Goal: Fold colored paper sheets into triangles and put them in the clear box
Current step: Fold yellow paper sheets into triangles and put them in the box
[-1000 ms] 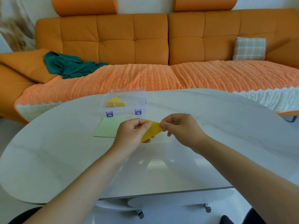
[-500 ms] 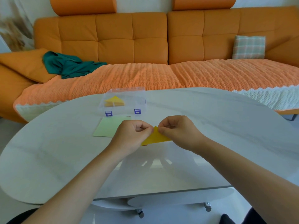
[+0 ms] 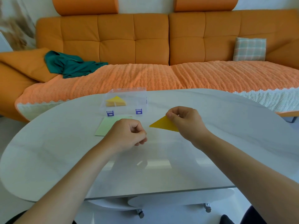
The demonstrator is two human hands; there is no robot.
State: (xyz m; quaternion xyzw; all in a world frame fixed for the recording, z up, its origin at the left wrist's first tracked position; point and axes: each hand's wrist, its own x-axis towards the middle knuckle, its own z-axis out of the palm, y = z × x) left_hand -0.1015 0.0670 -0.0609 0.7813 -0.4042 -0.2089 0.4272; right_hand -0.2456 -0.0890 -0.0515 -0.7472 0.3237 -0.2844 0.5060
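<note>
While the right hand (image 3: 184, 122) pinches a folded yellow triangle (image 3: 164, 124) by its upper right corner, thumb and fingertips clamped on the paper, the left hand (image 3: 127, 135) sits just to the left of it with its fingers curled into the palm and nothing in them. A narrow gap separates the triangle's pointed left tip from the left hand's knuckles. The paper is held over the middle of the white oval table (image 3: 226, 143) (whether its lower edge touches the surface cannot be told).

Farther back and to the left stands the clear box (image 3: 129, 109), two purple latches (image 3: 110, 113) on its near wall. Inside, toward its left side, lie other yellow triangles (image 3: 115, 101), stacked. Flat on the table just in front of the box is a pale green sheet (image 3: 105, 128), unfolded, its right near part hidden behind the left hand.

Beyond the table runs an orange sofa (image 3: 145, 38) with a ribbed orange throw across its seat. A crumpled dark green cloth (image 3: 71, 65) rests at its left end and a plaid cushion (image 3: 250, 49) leans at its right.
</note>
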